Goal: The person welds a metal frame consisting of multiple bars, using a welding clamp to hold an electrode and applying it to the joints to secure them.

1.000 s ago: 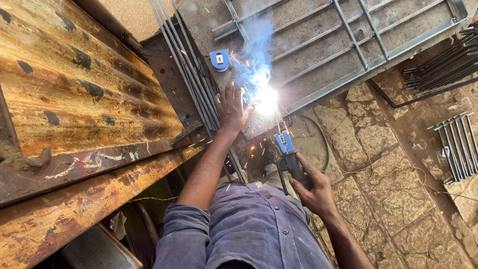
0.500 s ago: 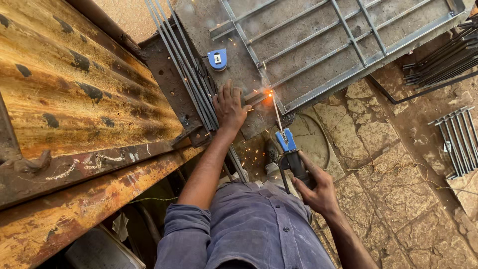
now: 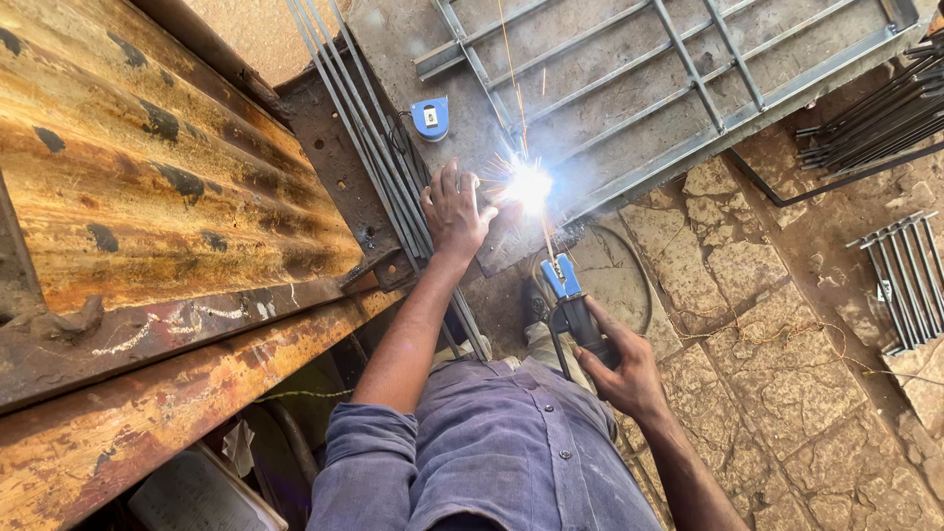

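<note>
Arc relit at metal frame (image 3: 629, 108); right hand (image 3: 624, 369) gripping electrode holder (image 3: 575, 305), left hand (image 3: 454, 208) pressed flat, open; weld resumed.

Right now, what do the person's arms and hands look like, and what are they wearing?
Both hands are bare, with no gloves, rings or watch visible on the left hand or the right hand. The forearms are bare too. A blue-grey button-up shirt has its sleeves rolled up to about the elbows, the left cuff bunched in folds.
</note>
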